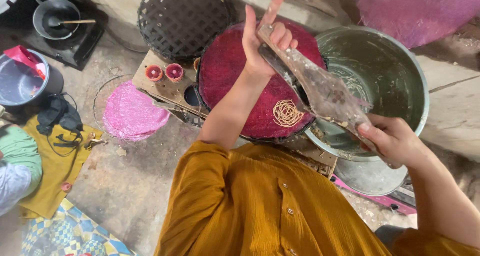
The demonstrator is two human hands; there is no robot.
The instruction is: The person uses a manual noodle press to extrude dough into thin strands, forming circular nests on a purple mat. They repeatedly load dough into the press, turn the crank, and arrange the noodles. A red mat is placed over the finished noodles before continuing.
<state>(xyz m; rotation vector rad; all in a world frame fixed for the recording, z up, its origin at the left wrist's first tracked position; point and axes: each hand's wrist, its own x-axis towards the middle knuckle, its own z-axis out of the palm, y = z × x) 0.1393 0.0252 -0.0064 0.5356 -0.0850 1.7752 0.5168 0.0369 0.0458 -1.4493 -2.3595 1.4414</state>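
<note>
Wooden and smeared with pale batter, a flat spatula (pixel 320 88) is gripped at its narrow handle end by the right hand (pixel 395 138), whose fingers are closed around it at the lower right. Its broad upper end is met by the left hand (pixel 265 38), which is raised with the index finger pointing up and the other fingers curled against the blade; whether that hand truly clamps the wood or only rests on it cannot be told. The spatula is held tilted, running from upper left to lower right, above a round tray covered with a dark red sheet (pixel 235 71) and the rim of a large metal basin (pixel 395 61) just beside it. A small coil of pale strands (pixel 286 112) is seen on the red sheet near the blade. Behind the tray a dark woven basket (pixel 182 18) is placed, and two small red cups (pixel 164 72) are set on a wooden board to its left. Further left, a pink round sheet (pixel 132 113) is laid on the floor, with a pot holding a spoon (pixel 55 17) well apart at the upper left.
</note>
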